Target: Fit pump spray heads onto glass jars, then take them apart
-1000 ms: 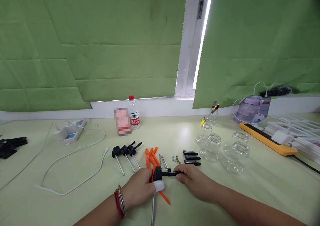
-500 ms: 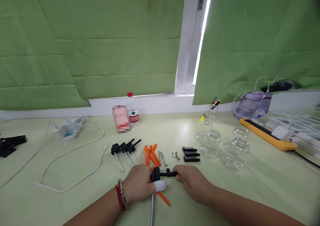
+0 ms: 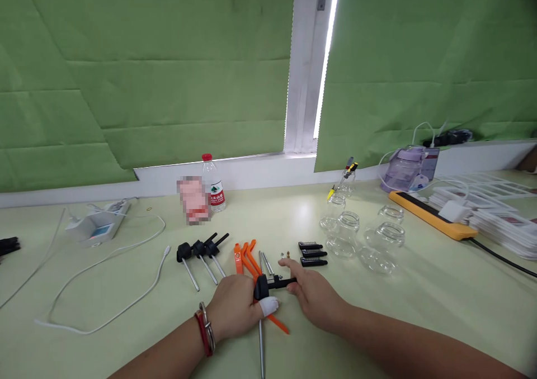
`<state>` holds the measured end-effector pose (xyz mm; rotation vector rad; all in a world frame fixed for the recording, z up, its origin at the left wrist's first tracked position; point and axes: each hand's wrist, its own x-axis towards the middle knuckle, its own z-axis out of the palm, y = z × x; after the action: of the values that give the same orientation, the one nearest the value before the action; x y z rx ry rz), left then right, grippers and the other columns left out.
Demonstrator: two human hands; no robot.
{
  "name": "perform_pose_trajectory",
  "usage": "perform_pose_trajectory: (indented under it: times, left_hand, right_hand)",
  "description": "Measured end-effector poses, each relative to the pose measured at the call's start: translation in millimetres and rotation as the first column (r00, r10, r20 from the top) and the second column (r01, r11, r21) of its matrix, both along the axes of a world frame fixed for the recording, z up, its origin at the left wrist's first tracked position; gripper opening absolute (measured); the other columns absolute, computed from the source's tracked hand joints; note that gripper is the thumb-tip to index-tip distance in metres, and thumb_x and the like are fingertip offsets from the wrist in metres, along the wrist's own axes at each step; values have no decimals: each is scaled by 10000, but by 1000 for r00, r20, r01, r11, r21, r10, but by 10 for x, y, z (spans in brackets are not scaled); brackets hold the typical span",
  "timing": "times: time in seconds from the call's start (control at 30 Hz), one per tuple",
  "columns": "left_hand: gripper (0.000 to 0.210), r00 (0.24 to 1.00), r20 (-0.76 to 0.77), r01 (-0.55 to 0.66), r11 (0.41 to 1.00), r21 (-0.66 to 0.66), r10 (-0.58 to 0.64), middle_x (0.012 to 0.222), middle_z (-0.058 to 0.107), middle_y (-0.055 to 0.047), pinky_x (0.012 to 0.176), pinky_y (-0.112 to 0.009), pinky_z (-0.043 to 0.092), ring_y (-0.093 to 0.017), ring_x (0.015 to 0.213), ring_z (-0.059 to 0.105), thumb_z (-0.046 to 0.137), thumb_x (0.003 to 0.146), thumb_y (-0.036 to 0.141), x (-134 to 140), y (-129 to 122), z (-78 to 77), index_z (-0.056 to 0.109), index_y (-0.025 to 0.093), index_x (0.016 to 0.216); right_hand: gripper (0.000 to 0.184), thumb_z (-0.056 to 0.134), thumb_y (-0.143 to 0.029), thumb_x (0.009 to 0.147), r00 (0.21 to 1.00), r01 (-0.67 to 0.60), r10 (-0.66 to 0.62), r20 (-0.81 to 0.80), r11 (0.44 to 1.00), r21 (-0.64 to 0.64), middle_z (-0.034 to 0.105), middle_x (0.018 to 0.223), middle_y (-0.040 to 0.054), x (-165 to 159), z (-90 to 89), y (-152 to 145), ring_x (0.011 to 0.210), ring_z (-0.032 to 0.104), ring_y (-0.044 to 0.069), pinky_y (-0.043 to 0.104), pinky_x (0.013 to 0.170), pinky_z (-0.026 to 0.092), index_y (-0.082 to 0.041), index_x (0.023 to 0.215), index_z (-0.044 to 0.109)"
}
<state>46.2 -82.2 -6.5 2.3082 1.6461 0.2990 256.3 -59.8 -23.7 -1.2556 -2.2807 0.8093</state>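
Jars (image 3: pixel 342 247) of clear glass stand past the fingers of your right hand (image 3: pixel 316 298), yellow-and-black tools (image 3: pixel 353 167) sticking up at the rearmost. Your left hand (image 3: pixel 237 305) has its fingers wrapped round the black-headed piece (image 3: pixel 262 287). From beneath them its metal rod (image 3: pixel 262 345) runs lengthwise toward you; its black arm (image 3: pixel 282 283) points right, to your right fingers, index raised; I cannot tell whether they grip it.
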Motion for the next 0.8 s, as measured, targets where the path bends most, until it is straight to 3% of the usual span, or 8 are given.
perform_pose_trajectory:
  times: [0.13,0.4,0.8]
  left_hand:
    - [469,1000,-14,-9,1000,-4,9,473,415,8,477,-256,166,-147,435,372,444,763,605,2,7,-1,410,204,522]
    - [477,996,-93,-8,999,-31,5,493,410,13,469,-261,180,-144,454,387,391,781,618,15,6,31,393,200,550]
    - [515,990,-141,-22,999,-42,16,504,443,12,461,-262,207,-140,469,416,347,784,658,25,25,47,376,197,558]
  right_hand:
    - [250,399,-149,831,999,11,-10,35,1000,-20,603,718,-14,-14,34,2,612,513,141,225,571,307,-238,1049,483]
    - [211,397,-142,827,999,12,-10,53,999,-32,477,615,-52,-26,55,36,549,393,119,212,534,246,-247,1002,448]
    - [189,412,-157,822,998,20,-18,54,999,-32,437,610,-56,-26,12,77,578,411,123,212,542,245,-260,978,437]
